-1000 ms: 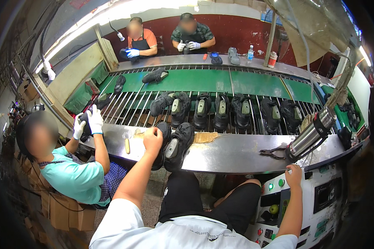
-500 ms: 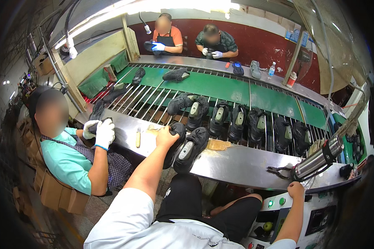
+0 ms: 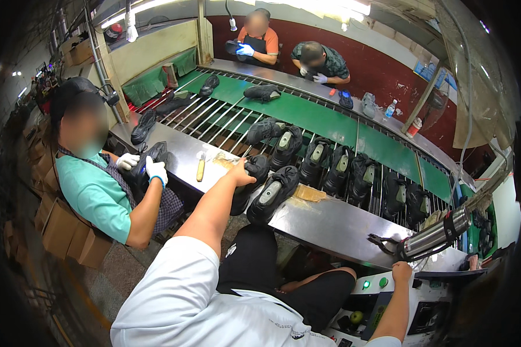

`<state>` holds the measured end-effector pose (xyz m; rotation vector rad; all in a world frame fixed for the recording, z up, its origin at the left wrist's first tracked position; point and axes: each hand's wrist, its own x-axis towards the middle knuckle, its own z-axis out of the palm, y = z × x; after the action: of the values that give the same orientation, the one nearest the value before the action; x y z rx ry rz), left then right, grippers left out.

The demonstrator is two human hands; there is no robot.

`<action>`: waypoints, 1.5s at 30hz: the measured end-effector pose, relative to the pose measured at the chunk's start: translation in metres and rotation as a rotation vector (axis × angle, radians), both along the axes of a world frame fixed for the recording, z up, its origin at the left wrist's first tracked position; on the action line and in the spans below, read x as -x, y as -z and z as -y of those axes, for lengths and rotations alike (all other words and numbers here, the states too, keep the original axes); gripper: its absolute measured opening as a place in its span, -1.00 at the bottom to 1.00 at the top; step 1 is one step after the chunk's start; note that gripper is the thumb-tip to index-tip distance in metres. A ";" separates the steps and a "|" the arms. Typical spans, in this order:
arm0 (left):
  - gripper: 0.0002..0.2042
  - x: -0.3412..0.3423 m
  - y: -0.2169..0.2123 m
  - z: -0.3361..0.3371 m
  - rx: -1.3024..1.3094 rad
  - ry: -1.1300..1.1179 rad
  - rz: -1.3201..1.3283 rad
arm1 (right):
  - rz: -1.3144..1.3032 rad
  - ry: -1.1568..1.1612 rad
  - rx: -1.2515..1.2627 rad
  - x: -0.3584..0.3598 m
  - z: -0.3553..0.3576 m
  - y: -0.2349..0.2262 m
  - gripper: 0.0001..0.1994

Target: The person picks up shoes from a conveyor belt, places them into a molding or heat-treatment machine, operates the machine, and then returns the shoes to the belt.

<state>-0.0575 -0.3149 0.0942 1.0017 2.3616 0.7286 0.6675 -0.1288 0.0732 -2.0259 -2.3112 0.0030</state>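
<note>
My left hand (image 3: 239,173) reaches out to the steel ledge, its fingers closed round the top of a black shoe (image 3: 259,166). Right beside that shoe, a second black shoe (image 3: 274,195) stands tilted on the ledge edge, its pale insole facing up. My right hand (image 3: 402,271) is a fist at the top edge of a white machine (image 3: 421,289) with green buttons; nothing shows in it. Nearest to it, on the ledge, lie a steel thermos (image 3: 436,235) with a black strap and a dark plier-like tool (image 3: 383,245).
Several black shoes line the roller conveyor (image 3: 214,115) and its green belt (image 3: 330,124). A yellow-handled tool (image 3: 201,169) and a brown pad (image 3: 310,193) lie on the ledge. At left, a co-worker's gloved hands (image 3: 155,170) hold a black shoe. Two more people work across the conveyor.
My view has shifted and tilted slightly. My left hand stays on the shoe and my right fist stays at the machine. The co-worker at left has turned the shoe so more of it shows.
</note>
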 end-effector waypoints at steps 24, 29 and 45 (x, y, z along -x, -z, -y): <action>-0.30 0.020 0.012 0.002 -0.145 -0.159 0.370 | 0.057 0.054 -0.084 0.007 0.016 -0.004 -0.90; -0.28 0.009 -0.015 -0.045 -0.278 -0.079 0.011 | 0.031 0.039 -0.153 0.008 0.013 0.002 -0.90; -0.69 -0.031 0.005 -0.044 -0.058 -0.099 -0.596 | 0.054 0.103 -0.113 0.018 0.009 -0.002 -0.91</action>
<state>-0.0262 -0.2712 0.0890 1.2702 2.9260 0.5930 0.6490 -0.1381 0.0749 -2.1099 -2.1802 -0.1860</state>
